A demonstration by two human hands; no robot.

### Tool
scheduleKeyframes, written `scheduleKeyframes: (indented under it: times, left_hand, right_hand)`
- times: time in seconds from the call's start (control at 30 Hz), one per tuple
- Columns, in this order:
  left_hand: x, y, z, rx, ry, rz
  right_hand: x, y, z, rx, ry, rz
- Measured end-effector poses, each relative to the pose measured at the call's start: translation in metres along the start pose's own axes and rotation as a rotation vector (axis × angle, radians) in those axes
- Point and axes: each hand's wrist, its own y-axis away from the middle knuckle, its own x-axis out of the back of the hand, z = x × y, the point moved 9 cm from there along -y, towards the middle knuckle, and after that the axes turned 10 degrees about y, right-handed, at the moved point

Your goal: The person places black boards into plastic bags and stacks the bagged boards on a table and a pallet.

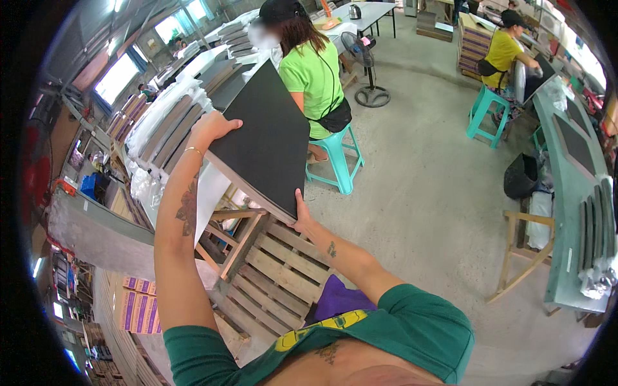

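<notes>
A large flat black panel (267, 122) with a thick pale edge is tilted out in front of me, between both my hands. My left hand (217, 127) grips its left edge, thumb laid on the dark face and fingers mostly out of sight beneath. At the near right corner my right hand (301, 213) closes on the edge, thumb up along the side and the other fingers largely hidden. Just left of the panel, a stack of similar boards in white plastic wrap (170, 125) lies on a white table (209, 186).
A wooden pallet (277, 270) lies below my arms. Beyond the panel, a person in lime green (315, 80) sits on a turquoise stool (338, 161), near a standing fan (367, 64). At right stand a long green table (563, 212) with dark boards and another seated person (505, 55).
</notes>
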Motion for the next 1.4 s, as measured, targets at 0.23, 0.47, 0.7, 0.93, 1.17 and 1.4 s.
scheduleKeyframes:
  times: [0.23,0.47,0.7,0.93,1.17,1.4]
  left_hand:
    - [0.002,0.066,0.057,-0.236,-0.015,0.012]
    - [-0.014,0.231,0.144,-0.75,-0.107,0.038]
    - [-0.061,0.433,0.266,-1.351,-0.18,-0.004]
    - [-0.074,0.691,0.413,-1.857,-0.181,-0.042]
    - [-0.031,0.859,0.545,-1.971,0.062,-0.056]
    - [-0.034,1.025,0.659,-2.148,0.118,-0.232]
  right_hand:
    - [0.058,0.006,0.031,0.072,-0.026,0.004]
    - [0.059,0.105,0.126,0.184,-0.354,-0.248]
    - [0.116,0.208,0.156,0.435,-0.842,-0.309]
    - [0.273,0.391,0.113,0.866,-1.008,-0.144]
    - [0.436,0.664,0.09,1.094,-0.651,0.326]
    - [0.652,0.956,0.072,1.673,-0.973,0.622]
